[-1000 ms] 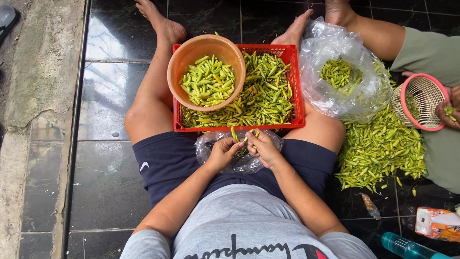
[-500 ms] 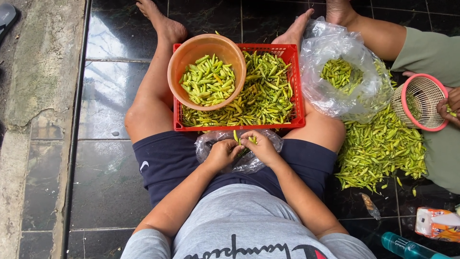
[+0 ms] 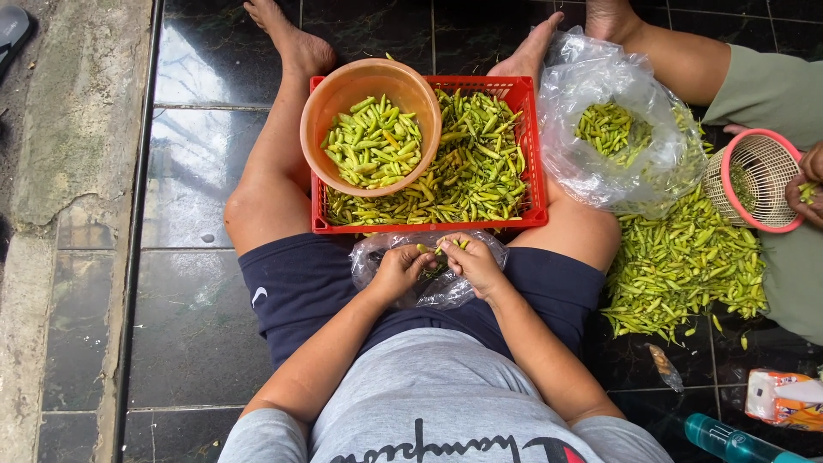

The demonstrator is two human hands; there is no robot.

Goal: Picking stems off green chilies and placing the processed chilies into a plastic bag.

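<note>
while the person sits on the dark tiled floor [image 3: 180,300] with legs spread, a green chilli [image 3: 426,249] is pinched between the fingertips of the left hand [image 3: 396,271] and the right hand [image 3: 474,261], both closed narrowly around it. the hands are held together over a small clear plastic bag [image 3: 446,287] that lies on the lap, just below a red crate [image 3: 525,154] filled with green chillies. an orange bowl [image 3: 343,90] of chillies is set on the crate's left part. to the right, a large clear bag [image 3: 591,86] holding more chillies is seen beside a loose heap of chillies [image 3: 686,266] on the floor. at the right edge, a pink-rimmed basket [image 3: 759,176] is held by another person's hand [image 3: 806,184].
</note>
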